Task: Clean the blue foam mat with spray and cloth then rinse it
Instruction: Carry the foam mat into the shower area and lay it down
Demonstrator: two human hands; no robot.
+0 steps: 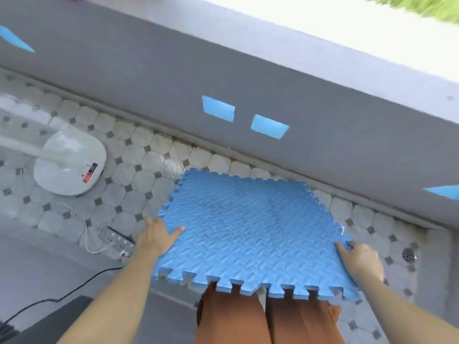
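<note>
Head camera view, looking down: a person holds a square blue foam mat (pixel 250 234) flat in front of their body, above rust-brown trousers (pixel 263 319). Its surface is embossed with a raised diamond-plate pattern, its edges are cut into interlocking puzzle teeth, and dark smudges mark the middle. The left hand (pixel 156 238) grips the left edge, thumb on top and fingers curled underneath. The right hand (pixel 360 259) grasps the right edge the same way. Below lies a floor (pixel 139 155) of pale octagonal tiles with small dark square insets. A round white fan base (pixel 70 165) stands to the left, a power strip (pixel 116 240) lies near the left hand, and a small round metal drain (pixel 408 254) sits to the right. Behind runs a smooth grey wall (pixel 173 78) with blue rectangular openings.
</note>
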